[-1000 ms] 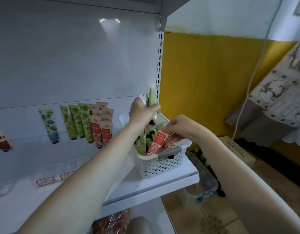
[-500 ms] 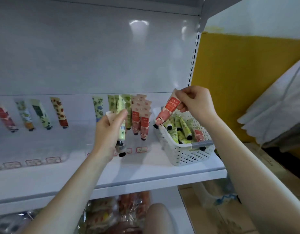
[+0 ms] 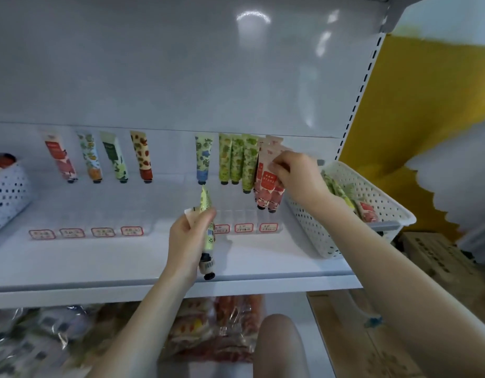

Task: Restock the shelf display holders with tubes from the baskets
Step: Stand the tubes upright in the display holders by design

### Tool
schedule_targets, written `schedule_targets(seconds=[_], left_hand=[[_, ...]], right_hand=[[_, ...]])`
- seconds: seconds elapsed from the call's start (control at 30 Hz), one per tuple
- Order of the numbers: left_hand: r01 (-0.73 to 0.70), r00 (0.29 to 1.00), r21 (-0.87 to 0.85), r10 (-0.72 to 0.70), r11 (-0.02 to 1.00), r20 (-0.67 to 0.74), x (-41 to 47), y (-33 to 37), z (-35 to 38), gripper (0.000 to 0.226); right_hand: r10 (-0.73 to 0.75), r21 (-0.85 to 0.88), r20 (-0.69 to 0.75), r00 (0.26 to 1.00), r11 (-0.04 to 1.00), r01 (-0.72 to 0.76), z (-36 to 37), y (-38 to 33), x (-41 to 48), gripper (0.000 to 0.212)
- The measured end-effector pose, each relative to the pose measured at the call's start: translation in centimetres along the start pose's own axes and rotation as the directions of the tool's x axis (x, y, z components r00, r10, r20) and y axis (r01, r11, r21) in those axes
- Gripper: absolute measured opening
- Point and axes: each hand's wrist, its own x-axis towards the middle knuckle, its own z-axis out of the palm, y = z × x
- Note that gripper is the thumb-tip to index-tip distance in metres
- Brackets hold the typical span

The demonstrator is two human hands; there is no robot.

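Note:
My left hand (image 3: 188, 237) grips green tubes (image 3: 206, 230) upright, caps down, above the front of the white shelf (image 3: 99, 263). My right hand (image 3: 297, 177) pinches the top of a red tube (image 3: 268, 184) at the row of red tubes standing in the clear display holder (image 3: 268, 216). Green tubes (image 3: 237, 159) and a blue-green tube (image 3: 203, 159) stand in the holders to the left. A white perforated basket (image 3: 372, 214) with more green and red tubes sits at the shelf's right end, beside my right wrist.
Further left, several patterned tubes (image 3: 113, 156) stand in another clear holder with price labels (image 3: 86, 231). Another white basket (image 3: 7, 195) sits at the far left. Packaged goods (image 3: 222, 328) lie on the shelf below. Cardboard boxes (image 3: 440, 255) stand on the floor at right.
My right hand carried the red tube from above the basket left to the red row in the holder. My left hand lowered slightly with its green tubes. The view shifted left.

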Motion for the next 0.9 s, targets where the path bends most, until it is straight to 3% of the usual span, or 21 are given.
schedule_targets(seconds=[0.13,0.33,0.57,0.9], left_hand=[[0.006,1.000,0.007,-0.006,1.000,0.012,0.1,-0.2,-0.1,0.013],[0.020,0.999,0.020,-0.021,1.000,0.024,0.5,-0.4,0.1,0.011],[0.021,0.999,0.014,-0.021,1.000,0.041,0.6,-0.4,0.4,0.013],[0.025,0.998,-0.027,-0.024,0.999,0.057,0.6,-0.3,1.1,0.011]], right_hand=[[-0.034,-0.134,-0.012,0.999,0.990,0.032,0.9,0.2,0.3,0.025],[-0.010,-0.192,0.011,1.000,0.981,0.012,1.6,0.6,0.5,0.024],[-0.046,-0.424,-0.096,0.994,0.905,0.001,1.7,0.5,1.3,0.025],[-0.083,-0.499,-0.069,0.994,0.866,0.038,2.0,0.5,1.6,0.027]])
